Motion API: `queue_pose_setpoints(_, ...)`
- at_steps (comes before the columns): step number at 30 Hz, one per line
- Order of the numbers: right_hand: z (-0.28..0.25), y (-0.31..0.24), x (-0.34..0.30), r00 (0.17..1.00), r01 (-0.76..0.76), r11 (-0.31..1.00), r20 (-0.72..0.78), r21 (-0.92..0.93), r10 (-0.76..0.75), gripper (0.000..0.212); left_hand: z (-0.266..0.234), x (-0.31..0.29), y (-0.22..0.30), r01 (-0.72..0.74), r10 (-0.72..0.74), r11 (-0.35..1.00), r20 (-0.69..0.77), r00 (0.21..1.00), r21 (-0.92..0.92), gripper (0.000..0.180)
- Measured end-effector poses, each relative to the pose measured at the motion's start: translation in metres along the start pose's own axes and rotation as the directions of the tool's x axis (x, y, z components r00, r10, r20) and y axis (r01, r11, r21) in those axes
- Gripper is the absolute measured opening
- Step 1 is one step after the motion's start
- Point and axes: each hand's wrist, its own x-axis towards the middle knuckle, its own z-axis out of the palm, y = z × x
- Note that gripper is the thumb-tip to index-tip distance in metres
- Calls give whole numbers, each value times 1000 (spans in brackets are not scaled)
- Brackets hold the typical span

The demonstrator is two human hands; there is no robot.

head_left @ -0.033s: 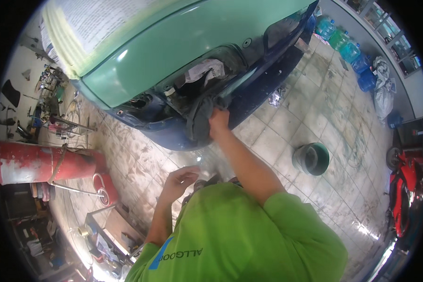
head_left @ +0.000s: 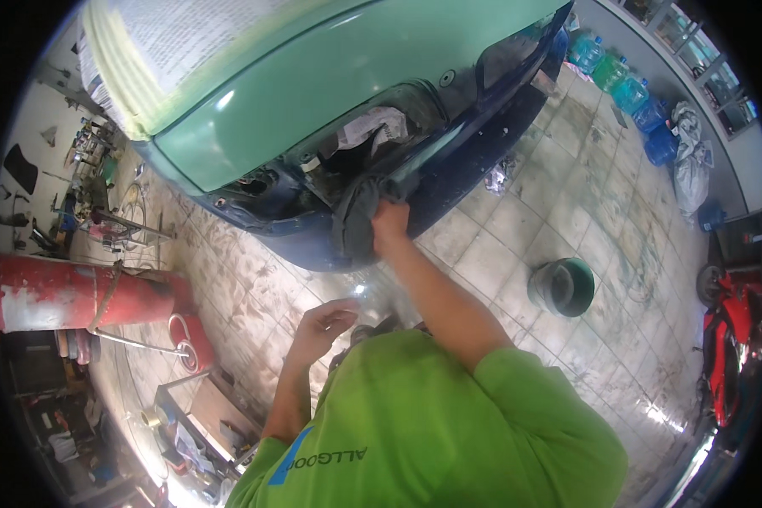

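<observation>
My right hand (head_left: 389, 224) is closed round a dark grey cloth (head_left: 358, 216), which is bunched and hangs over the edge of the car's dark blue bumper (head_left: 300, 241). The cloth lies against the bumper, just below an opening in the bodywork. Above it curves a light green body panel (head_left: 305, 102). Crumpled paper (head_left: 372, 129) is tucked into the opening. My left hand (head_left: 323, 328) hovers in front of my body, away from the car, with fingers loosely bent and nothing visible in them.
A dark green bucket (head_left: 561, 288) stands on the tiled floor (head_left: 491, 254) to the right. Large water bottles (head_left: 631, 95) line the far right wall. Leftward are a red cylinder (head_left: 80, 295) and a low frame (head_left: 203, 406). A red motorcycle (head_left: 720, 360) is at the right edge.
My right hand and the cloth have shifted very slightly left along the bumper. The left hand looks almost unmoved.
</observation>
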Motion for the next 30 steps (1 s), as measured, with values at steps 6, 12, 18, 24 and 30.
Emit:
queue_pose_setpoints(6, 38, -39, -80, 967, -241, 920, 1, -308, 253, 32, -37, -16, -6, -71, 64, 997, -170, 983, -34, 32)
queue_pose_setpoints(12, -36, -44, -155, 575, 124, 596, 547, -793, 608, 43, -35, -15, -29, -237, 140, 802, -212, 967, -548, 56)
queue_pose_setpoints(18, -112, -81, -175, 729, -102, 527, 297, -844, 616, 49, -6, -9, -43, -25, 88, 978, -304, 949, 206, 30)
queue_pose_setpoints(24, -66, -107, -154, 792, 595, 482, 569, -643, -220, 48, -23, 35, 18, -242, 489, 852, -541, 685, 464, 43)
queue_pose_setpoints(30, -1, -75, -138, 244, 913, -258, 929, -317, -278, 60, -72, 32, 18, -311, 216, 950, -643, 735, -36, 41)
